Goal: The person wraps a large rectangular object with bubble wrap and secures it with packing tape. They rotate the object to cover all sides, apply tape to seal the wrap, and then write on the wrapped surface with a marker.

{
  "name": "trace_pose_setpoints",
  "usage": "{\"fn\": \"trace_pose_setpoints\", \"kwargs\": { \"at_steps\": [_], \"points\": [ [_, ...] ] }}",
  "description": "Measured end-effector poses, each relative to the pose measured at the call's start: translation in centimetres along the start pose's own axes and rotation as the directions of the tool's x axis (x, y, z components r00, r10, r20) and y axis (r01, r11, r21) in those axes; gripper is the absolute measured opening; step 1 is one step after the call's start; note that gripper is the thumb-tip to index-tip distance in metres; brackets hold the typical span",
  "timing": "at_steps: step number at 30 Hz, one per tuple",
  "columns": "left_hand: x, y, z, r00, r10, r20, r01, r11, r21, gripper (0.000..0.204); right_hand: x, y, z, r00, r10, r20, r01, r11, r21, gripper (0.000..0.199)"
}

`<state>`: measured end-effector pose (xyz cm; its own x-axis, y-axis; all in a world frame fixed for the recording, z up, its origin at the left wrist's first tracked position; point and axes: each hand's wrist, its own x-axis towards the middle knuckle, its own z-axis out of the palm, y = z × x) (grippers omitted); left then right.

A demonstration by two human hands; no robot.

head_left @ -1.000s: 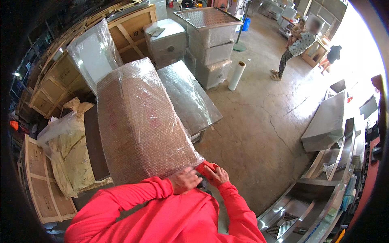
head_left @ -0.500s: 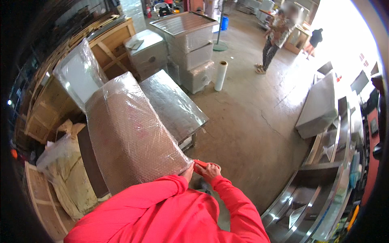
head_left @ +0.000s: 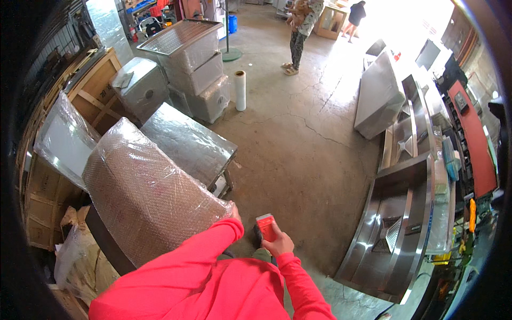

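A large brown package in clear bubble wrap [head_left: 144, 186] lies tilted in front of me on the left. My left hand [head_left: 235, 212] is closed at its near right corner, and the fingers are partly hidden behind the sleeve and wrap. Out to the right of that corner, apart from the package, my right hand [head_left: 279, 242] is closed round what looks like a red tape dispenser [head_left: 266, 229] with a pale front edge. Beyond the package stands a table-like piece with a shiny metal top [head_left: 186, 141].
Wrapped boxes [head_left: 200, 98] are stacked behind, beside a wooden crate [head_left: 96, 90]. A roll of stretch film [head_left: 240, 92] stands upright on the concrete floor [head_left: 298, 154]. Stainless steel hoods [head_left: 368, 250] line the right side. A person [head_left: 301, 40] stands farther back.
My right hand has drawn the red dispenser away from the package corner, to the right and nearer me. My left hand stays at the corner. The whole view has swung to the right.
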<state>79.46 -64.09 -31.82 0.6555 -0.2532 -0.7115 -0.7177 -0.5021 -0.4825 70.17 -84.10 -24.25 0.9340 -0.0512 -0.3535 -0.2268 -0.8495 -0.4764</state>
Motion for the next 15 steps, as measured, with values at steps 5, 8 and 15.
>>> {"fn": "trace_pose_setpoints", "kwargs": {
  "at_steps": [5, 8, 15],
  "points": [
    [-3.8, 1.6, -1.3, 0.991, 0.134, 0.013, 0.044, -0.233, -0.972, 0.086, -7.6, 1.2, 2.5, 0.936, 0.001, -0.351, 0.237, 0.737, 0.633, 0.083],
    [-10.1, 0.4, -4.6, 0.896, 0.440, 0.055, 0.330, -0.579, -0.745, 0.077, -11.3, 1.5, 2.1, 0.935, -0.038, -0.354, 0.298, 0.627, 0.720, 0.084],
    [-11.3, 1.3, -1.8, 0.946, 0.274, 0.171, 0.312, -0.643, -0.700, 0.033, -11.3, 2.1, 2.1, 0.973, -0.167, -0.157, 0.229, 0.730, 0.644, 0.084]
  ]
}}
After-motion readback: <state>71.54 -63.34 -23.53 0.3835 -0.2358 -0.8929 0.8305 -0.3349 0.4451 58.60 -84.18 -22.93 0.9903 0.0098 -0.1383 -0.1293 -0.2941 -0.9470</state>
